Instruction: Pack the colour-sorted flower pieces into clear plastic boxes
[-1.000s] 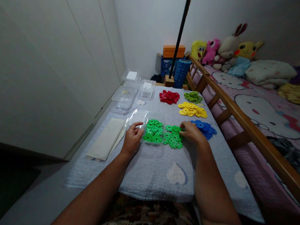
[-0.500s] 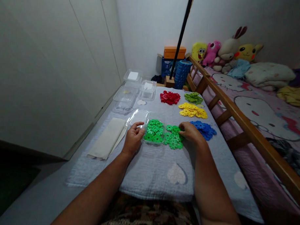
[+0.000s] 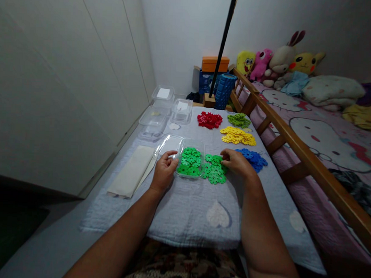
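Observation:
A clear plastic box (image 3: 200, 147) holds many green flower-shaped pieces. My left hand (image 3: 164, 170) grips the box's left wall, thumb over the rim. A loose pile of the same green pieces (image 3: 214, 170) lies right of the box on the pale blue quilt (image 3: 189, 208). My right hand (image 3: 238, 162) rests at the pile's right edge, its fingers curled down onto the green pieces. The box's clear lid (image 3: 167, 143) lies open to the left.
Further back lie piles of blue (image 3: 254, 158), yellow (image 3: 237, 136), red (image 3: 209, 119) and light green pieces (image 3: 239, 119). Several clear boxes (image 3: 155, 118) stand at the back left, a folded white cloth (image 3: 131, 174) at the left. A wooden bed rail (image 3: 297, 147) runs along the right.
My right hand has crept slightly left over the green pile. My left hand stays on the box.

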{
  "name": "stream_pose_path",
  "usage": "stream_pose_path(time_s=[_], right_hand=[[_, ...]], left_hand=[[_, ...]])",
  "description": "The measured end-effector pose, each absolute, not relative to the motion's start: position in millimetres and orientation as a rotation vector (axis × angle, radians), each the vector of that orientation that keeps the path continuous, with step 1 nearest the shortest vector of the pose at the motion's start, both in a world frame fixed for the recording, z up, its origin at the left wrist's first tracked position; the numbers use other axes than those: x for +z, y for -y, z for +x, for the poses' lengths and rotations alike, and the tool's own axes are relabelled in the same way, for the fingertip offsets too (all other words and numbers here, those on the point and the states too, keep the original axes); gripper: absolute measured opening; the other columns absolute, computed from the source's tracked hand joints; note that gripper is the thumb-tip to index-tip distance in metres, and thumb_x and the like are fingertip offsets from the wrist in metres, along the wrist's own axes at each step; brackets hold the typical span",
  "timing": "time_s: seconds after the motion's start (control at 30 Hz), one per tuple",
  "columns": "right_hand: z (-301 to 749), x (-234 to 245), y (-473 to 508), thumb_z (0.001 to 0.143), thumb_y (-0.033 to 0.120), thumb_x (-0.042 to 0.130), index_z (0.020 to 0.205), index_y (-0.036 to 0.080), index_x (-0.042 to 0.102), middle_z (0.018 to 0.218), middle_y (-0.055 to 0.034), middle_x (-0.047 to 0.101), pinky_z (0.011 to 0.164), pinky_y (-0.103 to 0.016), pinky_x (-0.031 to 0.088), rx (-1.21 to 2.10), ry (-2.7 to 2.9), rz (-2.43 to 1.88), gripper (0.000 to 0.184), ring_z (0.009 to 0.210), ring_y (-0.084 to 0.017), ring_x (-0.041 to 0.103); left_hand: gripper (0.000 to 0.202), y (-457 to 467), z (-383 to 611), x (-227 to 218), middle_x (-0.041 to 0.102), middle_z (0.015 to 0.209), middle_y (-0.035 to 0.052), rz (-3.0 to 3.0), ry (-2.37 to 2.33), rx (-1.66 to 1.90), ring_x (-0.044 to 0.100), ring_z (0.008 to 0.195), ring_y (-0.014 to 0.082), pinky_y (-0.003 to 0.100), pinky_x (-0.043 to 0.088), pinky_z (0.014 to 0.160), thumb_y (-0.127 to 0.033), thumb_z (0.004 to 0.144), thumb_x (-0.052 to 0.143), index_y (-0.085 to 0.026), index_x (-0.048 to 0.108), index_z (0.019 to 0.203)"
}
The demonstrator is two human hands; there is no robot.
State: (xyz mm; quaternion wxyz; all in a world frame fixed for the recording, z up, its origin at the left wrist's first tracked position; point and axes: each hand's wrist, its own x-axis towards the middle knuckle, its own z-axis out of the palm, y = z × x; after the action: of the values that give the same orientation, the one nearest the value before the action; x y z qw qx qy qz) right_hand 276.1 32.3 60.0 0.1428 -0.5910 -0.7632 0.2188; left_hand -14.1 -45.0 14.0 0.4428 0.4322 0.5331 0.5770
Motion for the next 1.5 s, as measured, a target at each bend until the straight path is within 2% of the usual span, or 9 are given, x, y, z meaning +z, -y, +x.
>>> stream_pose_path(time_s=[0.3, 0.53, 0.63, 0.77, 0.83, 0.97, 1.2, 1.5], right_hand=[[266, 59, -31, 0.076, 0.005, 0.067, 0.106, 0.019, 0.073, 0.088, -0.0043, 0.075, 0.072, -0.026, 0.05, 0.652, 2.152, -1.612, 0.034, 0.079, -0.018, 0.069], [258, 55, -33, 0.073, 0.004, 0.058, 0.102, 0.019, 0.073, 0.083, -0.0028, 0.07, 0.077, -0.03, 0.049, 0.453, 2.034, -1.481, 0.036, 0.076, -0.018, 0.064], [251, 58, -31, 0.075, 0.01, 0.057, 0.1, 0.019, 0.072, 0.084, -0.0037, 0.069, 0.079, -0.032, 0.049, 0.399, 1.849, -1.379, 0.03, 0.078, -0.019, 0.063], [230, 62, -21, 0.082, 0.025, 0.062, 0.105, 0.021, 0.07, 0.087, -0.0024, 0.069, 0.082, -0.034, 0.05, 0.611, 1.638, -1.168, 0.024, 0.082, -0.019, 0.064], [219, 63, -15, 0.083, 0.028, 0.063, 0.102, 0.023, 0.07, 0.087, -0.0016, 0.07, 0.087, -0.035, 0.049, 0.706, 1.676, -1.091, 0.021, 0.086, -0.02, 0.064], [201, 64, -5, 0.085, 0.021, 0.066, 0.092, 0.024, 0.073, 0.092, -0.0023, 0.074, 0.096, -0.04, 0.044, 0.719, 1.945, -1.081, 0.011, 0.097, -0.022, 0.064], [187, 63, 4, 0.086, 0.011, 0.068, 0.087, 0.026, 0.075, 0.093, -0.0018, 0.076, 0.109, -0.05, 0.027, 0.519, 2.303, -1.232, 0.016, 0.105, -0.024, 0.058], [239, 52, -29, 0.091, 0.02, 0.058, 0.098, 0.022, 0.076, 0.107, -0.0095, 0.074, 0.099, -0.041, 0.041, 0.269, 2.072, -1.479, 0.019, 0.109, -0.027, 0.06]], left_hand=[[0.045, 44, -14, 14, 0.045, 0.059, -0.0088, 1.082, -1.331, 1.441, 0.042, 0.053, 0.0097, 0.021, 0.032, 0.054, -0.045, 0.08, 0.073, -0.018, 0.066, 0.116], [0.048, 45, -14, 16, 0.046, 0.058, -0.0086, 1.053, -1.341, 1.438, 0.044, 0.053, 0.0103, 0.022, 0.032, 0.054, -0.047, 0.077, 0.076, -0.018, 0.067, 0.114], [0.049, 44, -14, 15, 0.046, 0.059, -0.0086, 1.048, -1.336, 1.437, 0.044, 0.054, 0.0106, 0.022, 0.033, 0.054, -0.048, 0.077, 0.076, -0.018, 0.067, 0.115], [0.045, 44, -14, 12, 0.046, 0.059, -0.0085, 1.078, -1.324, 1.44, 0.044, 0.054, 0.0106, 0.022, 0.034, 0.056, -0.046, 0.081, 0.073, -0.018, 0.066, 0.116], [0.043, 44, -14, 12, 0.047, 0.06, -0.0083, 1.095, -1.32, 1.442, 0.044, 0.055, 0.0105, 0.022, 0.034, 0.057, -0.045, 0.083, 0.071, -0.018, 0.065, 0.116], [0.045, 44, -14, 13, 0.047, 0.059, -0.0083, 1.074, -1.31, 1.442, 0.044, 0.054, 0.0103, 0.022, 0.034, 0.055, -0.046, 0.081, 0.072, -0.018, 0.066, 0.116], [0.049, 44, -13, 15, 0.047, 0.058, -0.0086, 1.038, -1.309, 1.438, 0.045, 0.053, 0.0105, 0.022, 0.034, 0.054, -0.048, 0.077, 0.076, -0.018, 0.067, 0.116], [0.044, 43, -15, 11, 0.043, 0.058, -0.0089, 1.105, -1.324, 1.43, 0.038, 0.053, 0.0102, 0.022, 0.029, 0.054, -0.045, 0.083, 0.07, -0.018, 0.065, 0.117]])
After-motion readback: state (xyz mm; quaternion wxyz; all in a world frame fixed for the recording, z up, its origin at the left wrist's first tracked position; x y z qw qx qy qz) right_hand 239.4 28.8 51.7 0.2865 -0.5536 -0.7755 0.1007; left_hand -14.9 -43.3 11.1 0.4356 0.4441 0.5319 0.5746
